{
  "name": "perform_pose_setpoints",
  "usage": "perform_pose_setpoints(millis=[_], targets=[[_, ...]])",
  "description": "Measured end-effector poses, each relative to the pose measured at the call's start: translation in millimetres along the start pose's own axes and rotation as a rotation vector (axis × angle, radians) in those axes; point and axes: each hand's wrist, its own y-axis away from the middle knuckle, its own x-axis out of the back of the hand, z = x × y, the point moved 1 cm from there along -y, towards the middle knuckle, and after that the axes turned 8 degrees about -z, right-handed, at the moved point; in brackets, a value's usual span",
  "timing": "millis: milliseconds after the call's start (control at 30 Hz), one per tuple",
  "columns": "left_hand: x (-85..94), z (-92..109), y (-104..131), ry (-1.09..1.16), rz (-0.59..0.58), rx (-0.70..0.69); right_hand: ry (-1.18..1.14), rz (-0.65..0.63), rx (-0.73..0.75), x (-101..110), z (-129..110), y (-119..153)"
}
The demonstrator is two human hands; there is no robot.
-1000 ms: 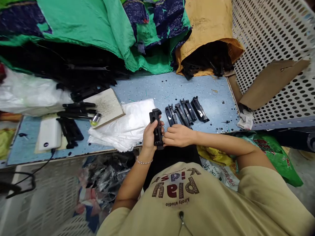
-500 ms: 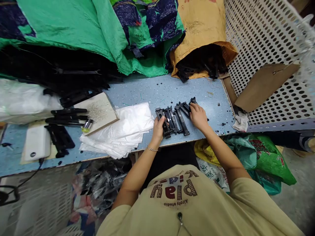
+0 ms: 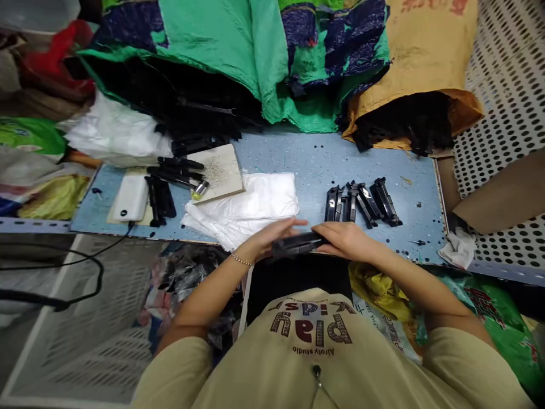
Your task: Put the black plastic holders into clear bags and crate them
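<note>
A black plastic part [image 3: 298,243] is held above the table's front edge, blurred by motion. My right hand [image 3: 343,237] grips its right end, fingers wrapped over it. At its left end is my left hand [image 3: 275,233], with fingers stretched out and apart; whether the palm touches the part cannot be made out. Several similar black parts [image 3: 366,204] lie in a row on the blue table [image 3: 276,150], beyond my right hand. A stack of thin white plastic bags [image 3: 268,196] lies just beyond my left hand.
A pale board [image 3: 223,170], a white device [image 3: 131,197] with a cable and black pieces [image 3: 164,199] are on the left. Green [image 3: 208,34] and orange sacks [image 3: 421,51] holding black parts line the back. A perforated white panel [image 3: 511,108] stands at the right.
The view has shifted left. Both hands have left the row and come together near the table's front edge, where a black part is now in my right hand. My left hand's fingers have spread.
</note>
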Motion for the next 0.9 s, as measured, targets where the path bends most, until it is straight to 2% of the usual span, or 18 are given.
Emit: perform_pose_setpoints(millis=[67,100,133,167,200,300,367,433,600,700,900], targets=[[22.1,10.7,-9.4,-0.286,0.497,-0.229,-0.218,0.142,-0.155,-3.6,15.2,-8.3],[31.2,15.3,-16.2,-0.465,0.709,-0.299,-0.376,0.242,-0.232,-5.5,22.3,-12.8],[38.3,18.8,-24.0,-0.646,0.867,-0.327,-0.554,0.347,-0.296,-7.9,27.9,-17.2],[43.3,20.6,-31.8,-0.809,0.958,-0.318,-0.734,0.448,-0.344,-10.7,31.3,-21.6],[46.8,20.9,-38.5,-0.935,0.988,-0.287,-0.896,0.538,-0.378,-13.8,32.6,-25.4],[53.2,13.9,-43.3,-1.062,0.889,-0.201,-1.199,0.695,-0.442,-22.6,27.7,-32.0],[57.0,6.5,-33.7,-1.011,0.782,-0.21,-1.29,0.72,-0.481,-27.5,22.7,-33.5],[60.5,0.5,-20.5,-0.901,0.729,-0.259,-1.367,0.705,-0.502,-32.1,19.4,-37.5],[62.1,-1.0,-5.3,-0.64,0.733,-0.354,-1.556,0.652,-0.451,-41.1,17.3,-68.8],[59.4,1.3,-7.0,-0.619,0.713,-0.343,-1.639,0.65,-0.408,-42.7,17.1,-88.6],[53.8,-1.9,-11.6,-0.658,0.776,-0.35,-1.768,0.66,-0.406,-44.3,17.2,-107.2]])
